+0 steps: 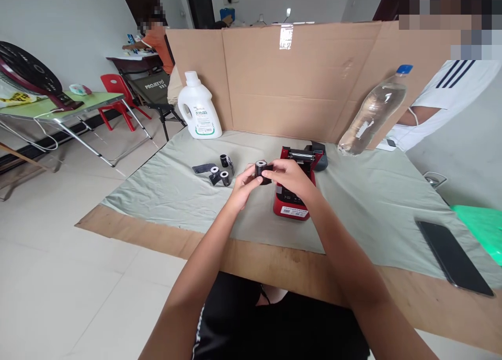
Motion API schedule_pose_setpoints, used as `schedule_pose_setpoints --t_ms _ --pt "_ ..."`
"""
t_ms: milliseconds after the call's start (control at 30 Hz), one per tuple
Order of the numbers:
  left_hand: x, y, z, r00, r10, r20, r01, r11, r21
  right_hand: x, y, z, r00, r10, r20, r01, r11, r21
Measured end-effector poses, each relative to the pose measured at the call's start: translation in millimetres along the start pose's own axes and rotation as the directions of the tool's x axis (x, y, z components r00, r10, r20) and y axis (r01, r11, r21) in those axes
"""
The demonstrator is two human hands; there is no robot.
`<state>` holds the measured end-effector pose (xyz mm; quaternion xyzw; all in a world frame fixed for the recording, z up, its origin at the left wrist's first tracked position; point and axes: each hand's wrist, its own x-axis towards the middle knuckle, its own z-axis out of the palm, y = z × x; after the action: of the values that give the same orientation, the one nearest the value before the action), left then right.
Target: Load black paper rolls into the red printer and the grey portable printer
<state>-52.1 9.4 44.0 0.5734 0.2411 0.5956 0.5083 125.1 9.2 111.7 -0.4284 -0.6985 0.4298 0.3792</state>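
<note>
A small black ribbon roll (260, 166) with a pale core is held upright between my two hands, above the cloth. My left hand (244, 185) grips it from the left, thumb in front. From the right, my right hand (288, 174) pinches the loose black end of the ribbon. Partly hidden under my right hand and forearm, a red and black label printer (292, 210) lies with its lid up at the back. To the left of my hands, several more black ribbon rolls (224, 178) rest on the cloth, with strips partly unwound.
A white jug (201, 112) stands back left before a cardboard screen (282, 78). A clear bottle with a blue cap (372, 114) leans back right. A phone (453, 255) lies front right on the cloth-covered table (164, 193). Two people are beyond the screen.
</note>
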Motion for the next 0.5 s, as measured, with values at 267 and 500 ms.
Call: schedule_pose_setpoints --t_ms 267,500 --pt "-2.2 -17.1 -2.1 0.998 0.061 -0.029 -0.053 0.97 0.238 -0.7 0.6 -1.9 0.996 0.085 0.037 -0.086 0.996 0.038" --pt "-5.4 -20.1 0.0 0.998 0.067 -0.008 -0.061 0.946 0.319 -2.2 0.6 2.5 0.986 0.164 -0.023 -0.165 0.985 -0.049"
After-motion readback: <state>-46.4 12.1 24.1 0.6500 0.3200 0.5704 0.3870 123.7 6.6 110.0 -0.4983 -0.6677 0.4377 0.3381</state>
